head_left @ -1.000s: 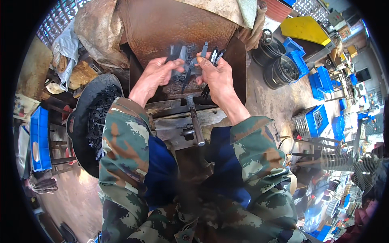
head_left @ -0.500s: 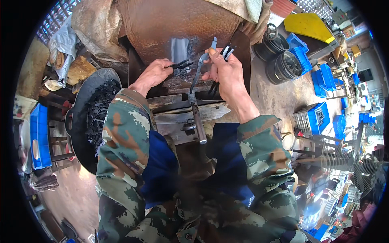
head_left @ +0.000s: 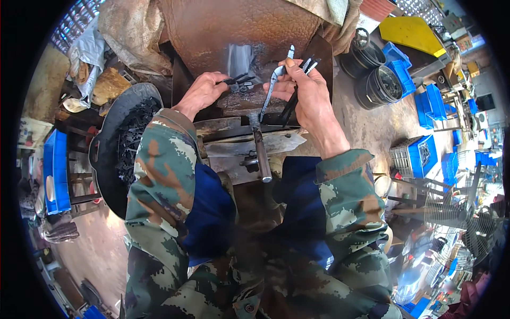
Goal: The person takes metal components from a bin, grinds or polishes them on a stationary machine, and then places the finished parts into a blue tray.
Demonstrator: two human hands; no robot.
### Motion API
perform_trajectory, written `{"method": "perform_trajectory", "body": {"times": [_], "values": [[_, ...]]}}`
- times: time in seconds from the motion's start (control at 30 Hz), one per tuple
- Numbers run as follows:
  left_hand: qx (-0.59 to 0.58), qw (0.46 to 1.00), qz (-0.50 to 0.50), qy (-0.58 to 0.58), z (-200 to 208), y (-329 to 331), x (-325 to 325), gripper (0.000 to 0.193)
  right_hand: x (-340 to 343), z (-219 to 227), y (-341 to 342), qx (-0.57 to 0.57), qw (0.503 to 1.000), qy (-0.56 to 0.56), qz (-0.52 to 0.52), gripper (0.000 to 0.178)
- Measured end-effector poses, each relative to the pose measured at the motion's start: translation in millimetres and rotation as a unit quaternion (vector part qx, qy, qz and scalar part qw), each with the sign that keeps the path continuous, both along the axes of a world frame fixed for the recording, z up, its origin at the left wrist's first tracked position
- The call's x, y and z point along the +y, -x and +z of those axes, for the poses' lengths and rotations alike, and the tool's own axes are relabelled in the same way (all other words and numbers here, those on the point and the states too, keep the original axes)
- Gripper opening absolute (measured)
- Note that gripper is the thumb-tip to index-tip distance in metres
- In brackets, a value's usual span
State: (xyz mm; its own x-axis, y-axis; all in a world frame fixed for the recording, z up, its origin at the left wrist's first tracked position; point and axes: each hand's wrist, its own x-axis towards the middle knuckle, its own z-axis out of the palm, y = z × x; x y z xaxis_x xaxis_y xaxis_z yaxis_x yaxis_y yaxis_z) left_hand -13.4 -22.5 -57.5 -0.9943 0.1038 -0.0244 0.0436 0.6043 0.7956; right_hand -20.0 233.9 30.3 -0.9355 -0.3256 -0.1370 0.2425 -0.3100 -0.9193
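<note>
My left hand (head_left: 203, 94) is closed on a few small black metal pieces (head_left: 239, 80) that stick out from its fingertips. In my right hand (head_left: 313, 103) is a long curved metal piece (head_left: 272, 87), pinched between thumb and fingers near its ridged upper end. Its lower end reaches down by a round metal rod (head_left: 260, 151). Several more black pieces with pale ridged ends (head_left: 309, 66) are tucked in the same hand, their dark shafts hanging below the palm. Between my hands lies a worn metal work surface (head_left: 241, 106) with small parts near its middle.
To my left stands a large black pan (head_left: 103, 159) heaped with dark metal pieces (head_left: 133, 143). Beyond the work surface rises a rusty brown sheet (head_left: 239, 26). Black buckets (head_left: 380, 87) and blue crates (head_left: 427, 106) stand on the right. A wire-guarded fan (head_left: 478, 228) is farther right.
My right hand has shifted slightly right with the curved piece, which has turned so its ridged end shows more clearly. My left hand keeps its hold. The whole view has moved a little.
</note>
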Motion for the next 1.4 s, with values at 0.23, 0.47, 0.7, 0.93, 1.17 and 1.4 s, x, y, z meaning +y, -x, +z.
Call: {"method": "perform_trajectory", "body": {"times": [0.23, 0.47, 0.7, 0.93, 1.17, 1.4], "values": [[0.039, 0.999, -0.020, -0.021, 3, -4, 2, 0.029, 1, 2, 0, -0.008, 1.000, 0.020, -0.011, 0.025], [0.078, 0.979, -0.015, 0.186, 28, -9, 14, 0.027, -1, 2, -1, -0.082, 0.995, 0.045, -0.032, 0.026], [0.022, 0.994, 0.089, 0.054, 27, -9, -2, 0.030, 3, -10, -23, 0.030, 0.993, -0.116, 0.022, 0.019], [-0.024, 0.988, 0.154, 0.002, 25, -12, -20, 0.035, 20, -46, -55, 0.492, 0.771, -0.363, 0.175, 0.028], [-0.031, 0.983, 0.179, 0.013, 17, -13, -24, 0.031, 27, -45, -80, 0.495, 0.713, -0.428, 0.252, 0.048], [-0.006, 0.978, 0.209, -0.008, 23, -16, -10, 0.032, 31, -50, -74, 0.505, 0.726, -0.398, 0.246, 0.046]]}}
